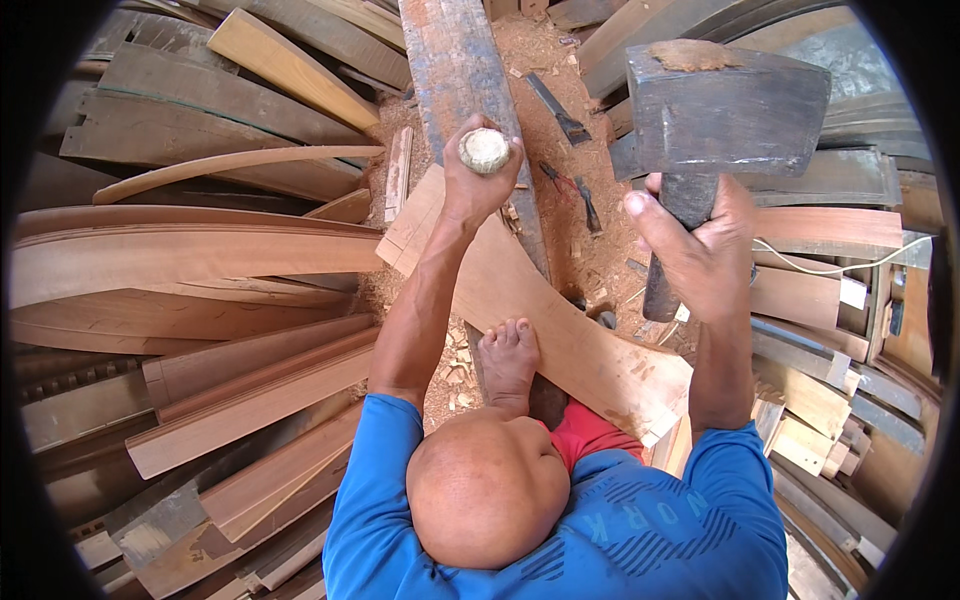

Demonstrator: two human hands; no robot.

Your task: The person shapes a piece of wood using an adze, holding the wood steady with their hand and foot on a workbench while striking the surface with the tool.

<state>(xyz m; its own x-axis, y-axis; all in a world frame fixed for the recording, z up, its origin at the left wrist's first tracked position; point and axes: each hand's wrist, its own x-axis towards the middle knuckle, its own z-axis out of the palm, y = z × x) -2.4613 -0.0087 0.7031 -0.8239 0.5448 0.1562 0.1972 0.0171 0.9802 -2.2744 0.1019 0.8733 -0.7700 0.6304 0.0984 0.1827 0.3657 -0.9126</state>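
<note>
My left hand is wrapped round an upright chisel, whose pale round handle end faces up; its blade is hidden below the fist. To the right, my right hand grips the handle of a dark wooden mallet, raised with its big block head apart from the chisel. Beneath both hands a curved brown board lies across a worn wooden beam. My bare foot presses on the board. The left fist is over the board's far left end.
Wood chips and sawdust cover the ground. Beyond the board lie a flat dark-bladed tool, red-handled pliers and another dark tool. Stacked planks crowd the left side, with more boards and a white cord on the right.
</note>
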